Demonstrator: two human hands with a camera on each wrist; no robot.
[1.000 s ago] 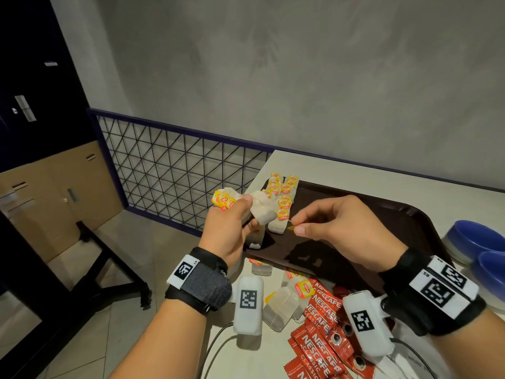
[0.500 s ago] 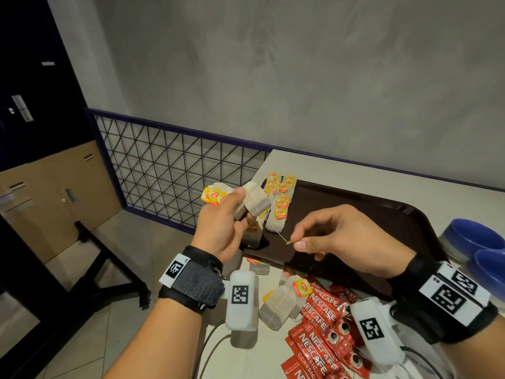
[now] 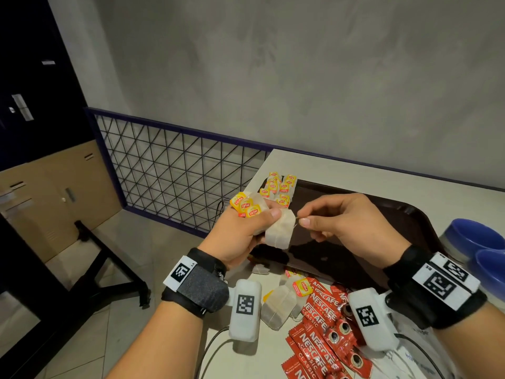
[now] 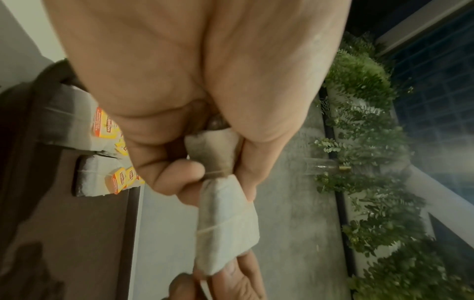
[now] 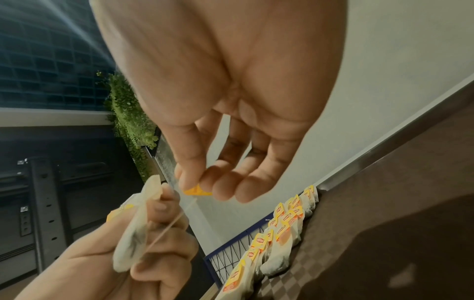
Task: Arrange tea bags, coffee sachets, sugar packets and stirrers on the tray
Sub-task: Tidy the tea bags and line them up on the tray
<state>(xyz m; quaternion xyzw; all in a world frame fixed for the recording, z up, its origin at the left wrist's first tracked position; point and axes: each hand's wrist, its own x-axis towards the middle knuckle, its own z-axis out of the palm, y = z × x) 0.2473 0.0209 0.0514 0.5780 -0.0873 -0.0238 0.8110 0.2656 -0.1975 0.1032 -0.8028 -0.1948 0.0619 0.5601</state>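
- Head view: the left hand (image 3: 243,236) grips a small bunch of white paper tea bags with yellow tags (image 3: 262,214), lifted above the near left part of the dark brown plastic tray (image 3: 410,214).
- The right hand (image 3: 347,222) pinches one bag's small yellow tag (image 5: 196,190) between thumb and forefinger, and the thin white string (image 5: 166,229) runs taut from it to the bunch.
- These bags look light, soft and easily crushed. I judge the tag or the folded top to be the safest hold, since a hard tug could tear the string free.
- Neat rows of matching tea bags (image 3: 280,188) lie at the tray's far left corner.
- Red coffee sachets (image 3: 322,321) and a few loose tea bags (image 3: 281,305) lie on the pale counter (image 3: 355,170) by its near edge.
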